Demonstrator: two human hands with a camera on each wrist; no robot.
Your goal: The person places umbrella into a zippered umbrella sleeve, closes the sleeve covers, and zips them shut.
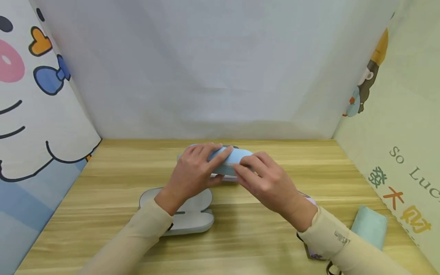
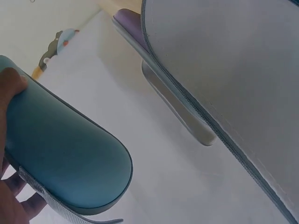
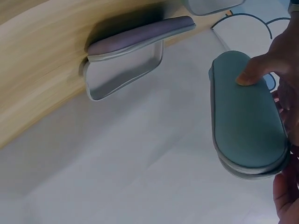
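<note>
A light blue oval zip case (image 1: 237,156) is held above the table by both hands, near the middle of the head view. My left hand (image 1: 192,168) grips its left part, with fingers over the top and the thumb underneath. At its right end my right hand (image 1: 271,185) pinches the edge with curled fingers. Seen from the right wrist, the case (image 3: 247,123) looks closed, and a thumb presses on its broad face. The left wrist view shows a ribbed strap (image 2: 63,207) along its edge.
An open grey case (image 1: 194,222) lies beneath my left forearm. Behind the held case stands an open case with a purple shell (image 3: 140,37). At right, a mint-green case (image 1: 371,225) lies near the wall, and a purple item (image 1: 314,254) is mostly hidden by my right sleeve.
</note>
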